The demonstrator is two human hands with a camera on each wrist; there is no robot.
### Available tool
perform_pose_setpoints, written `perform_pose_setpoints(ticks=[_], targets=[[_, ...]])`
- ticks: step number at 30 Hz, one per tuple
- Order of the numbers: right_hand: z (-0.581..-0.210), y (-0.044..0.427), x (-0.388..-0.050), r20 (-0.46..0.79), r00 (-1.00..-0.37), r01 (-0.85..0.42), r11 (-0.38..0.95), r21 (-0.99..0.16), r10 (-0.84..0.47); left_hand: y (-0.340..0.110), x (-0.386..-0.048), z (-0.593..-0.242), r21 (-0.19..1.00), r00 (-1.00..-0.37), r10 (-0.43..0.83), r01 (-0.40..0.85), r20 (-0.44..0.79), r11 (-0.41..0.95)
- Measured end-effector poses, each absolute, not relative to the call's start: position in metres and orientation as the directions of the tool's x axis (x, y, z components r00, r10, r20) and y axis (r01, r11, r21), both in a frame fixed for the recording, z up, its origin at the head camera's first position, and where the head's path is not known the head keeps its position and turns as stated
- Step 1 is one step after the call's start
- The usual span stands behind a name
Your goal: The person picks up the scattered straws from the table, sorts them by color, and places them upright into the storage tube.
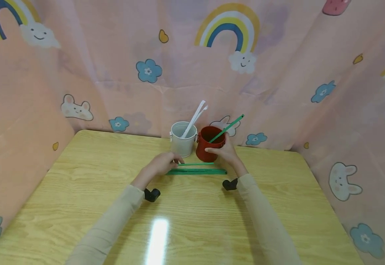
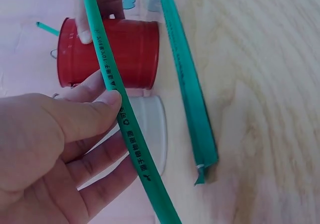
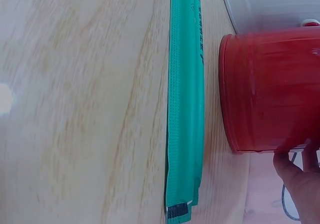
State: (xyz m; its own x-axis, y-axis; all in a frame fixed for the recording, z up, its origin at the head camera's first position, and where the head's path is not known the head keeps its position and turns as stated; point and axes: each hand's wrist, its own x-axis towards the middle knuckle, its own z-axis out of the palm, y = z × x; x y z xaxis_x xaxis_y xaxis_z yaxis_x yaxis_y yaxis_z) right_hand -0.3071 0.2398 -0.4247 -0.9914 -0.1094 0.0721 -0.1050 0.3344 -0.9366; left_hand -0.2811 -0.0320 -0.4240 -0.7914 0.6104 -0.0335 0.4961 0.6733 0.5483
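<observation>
Centre of frame: left hand (image 1: 162,164) pinches a wrapped green straw (image 2: 131,134); right hand (image 1: 227,151) grips the red pail (image 1: 205,152). Looks partway: tilted green straw (image 1: 233,123) in it, white straws (image 1: 195,118) in the white pail (image 1: 181,147). Not yet in: held straw, flat-lying green straws (image 1: 199,172) on the table (image 1: 199,209).

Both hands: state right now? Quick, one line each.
Left hand: closed, grip pinching one green wrapped straw.
Right hand: closed, holding the red bucket by its side.
</observation>
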Motion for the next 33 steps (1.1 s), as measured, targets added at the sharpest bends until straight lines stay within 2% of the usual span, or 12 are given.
perform_pose_setpoints(ticks=[11,20,26,33], targets=[[-0.425,0.242,-0.309,0.119,-0.984,-0.155,0.317,-0.936,-0.133,-0.028,-0.283,-0.409,0.600,-0.803,0.588,0.521,0.102,0.607],[-0.423,0.240,-0.308,0.089,-0.989,-0.124,0.340,-0.932,-0.115,-0.008,-0.284,-0.392,0.636,-0.794,0.575,0.550,0.197,0.542],[-0.424,0.241,-0.309,0.105,-0.987,-0.142,0.341,-0.929,-0.123,0.004,-0.289,-0.379,0.691,-0.800,0.555,0.534,0.227,0.487],[-0.424,0.240,-0.308,0.102,-0.986,-0.139,0.321,-0.937,-0.129,0.017,-0.295,-0.364,0.684,-0.809,0.529,0.538,0.256,0.493]])
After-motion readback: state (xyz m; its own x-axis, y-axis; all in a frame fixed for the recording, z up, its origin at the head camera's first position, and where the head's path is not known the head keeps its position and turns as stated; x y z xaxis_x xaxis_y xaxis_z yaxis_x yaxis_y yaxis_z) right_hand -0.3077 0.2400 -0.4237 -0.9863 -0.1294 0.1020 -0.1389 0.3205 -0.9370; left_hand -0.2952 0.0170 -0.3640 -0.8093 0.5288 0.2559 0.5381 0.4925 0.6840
